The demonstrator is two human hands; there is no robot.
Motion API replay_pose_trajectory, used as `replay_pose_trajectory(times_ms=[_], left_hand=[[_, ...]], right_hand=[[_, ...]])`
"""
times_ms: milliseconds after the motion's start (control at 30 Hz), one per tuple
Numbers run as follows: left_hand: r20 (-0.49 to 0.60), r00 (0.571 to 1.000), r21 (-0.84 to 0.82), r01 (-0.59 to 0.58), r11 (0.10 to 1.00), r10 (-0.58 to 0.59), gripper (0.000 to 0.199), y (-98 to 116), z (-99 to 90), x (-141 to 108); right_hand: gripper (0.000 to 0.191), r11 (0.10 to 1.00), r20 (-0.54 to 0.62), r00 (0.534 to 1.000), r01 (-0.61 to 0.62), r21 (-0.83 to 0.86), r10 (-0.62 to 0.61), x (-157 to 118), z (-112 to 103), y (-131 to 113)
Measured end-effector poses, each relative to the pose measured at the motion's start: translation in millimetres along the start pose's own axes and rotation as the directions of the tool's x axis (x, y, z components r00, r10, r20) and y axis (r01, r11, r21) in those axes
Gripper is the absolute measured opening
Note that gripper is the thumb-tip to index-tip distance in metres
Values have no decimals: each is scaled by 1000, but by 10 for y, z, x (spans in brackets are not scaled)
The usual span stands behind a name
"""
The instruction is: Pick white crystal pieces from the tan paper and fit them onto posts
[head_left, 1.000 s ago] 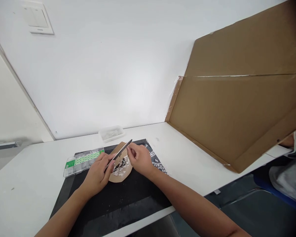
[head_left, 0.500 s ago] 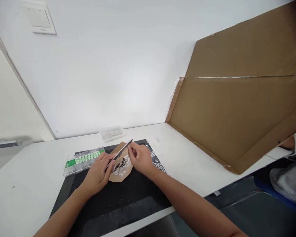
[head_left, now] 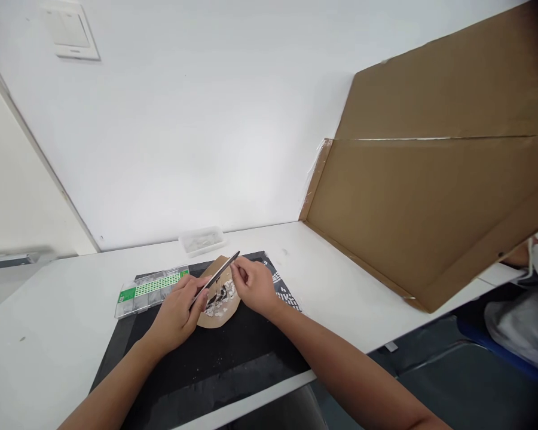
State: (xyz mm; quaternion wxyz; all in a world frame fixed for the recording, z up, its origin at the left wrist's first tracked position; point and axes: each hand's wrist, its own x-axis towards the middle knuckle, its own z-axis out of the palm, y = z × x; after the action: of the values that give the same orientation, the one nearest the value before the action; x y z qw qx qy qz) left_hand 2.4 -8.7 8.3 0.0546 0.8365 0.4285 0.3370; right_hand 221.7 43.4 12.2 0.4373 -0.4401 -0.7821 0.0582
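Note:
My left hand (head_left: 179, 309) grips a slim, flat file (head_left: 215, 276), dark with a pale edge, slanting up to the right. At its upper end my right hand (head_left: 254, 284) is closed in a pinch; whatever is between the fingertips is too small to make out. Under both hands lies a brown paper sheet (head_left: 215, 321) holding white chips (head_left: 224, 301) and some dark bits. It rests on a black mat (head_left: 233, 358) with pale specks on it. Right of my right hand, rows of white pieces (head_left: 287, 297) are set out on the mat.
A clear compartment box (head_left: 150, 289) with a green-and-white label sits at the mat's left edge. Behind it, a translucent tray (head_left: 201, 240) stands near the wall. A large cardboard sheet (head_left: 421, 215) leans at the right; a person's sleeve (head_left: 526, 325) shows beyond it.
The view has shifted very slightly. Both hands keep nearly the same pose, with the right fingertips still at the upper end of the file.

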Motion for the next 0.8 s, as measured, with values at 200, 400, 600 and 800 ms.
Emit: replay_pose_trajectory(times_ms=[200, 400, 600, 800], left_hand=[[-5, 1000, -4, -14, 1000, 14, 33, -17, 17, -10], [-17, 1000, -5, 10, 1000, -10, 32, -25, 22, -1], [5, 1000, -22, 0, 1000, 0, 35, 1, 14, 4], [6, 1000, -57, 16, 998, -15, 33, 22, -10, 3]], right_hand=[[31, 995, 40, 998, 38, 93, -42, -11, 22, -1], [32, 991, 49, 994, 98, 93, -103, -35, 40, -89], [30, 996, 14, 1000, 20, 91, -21, 20, 18, 86], [33, 978, 53, 983, 166, 123, -174, -36, 49, -69]])
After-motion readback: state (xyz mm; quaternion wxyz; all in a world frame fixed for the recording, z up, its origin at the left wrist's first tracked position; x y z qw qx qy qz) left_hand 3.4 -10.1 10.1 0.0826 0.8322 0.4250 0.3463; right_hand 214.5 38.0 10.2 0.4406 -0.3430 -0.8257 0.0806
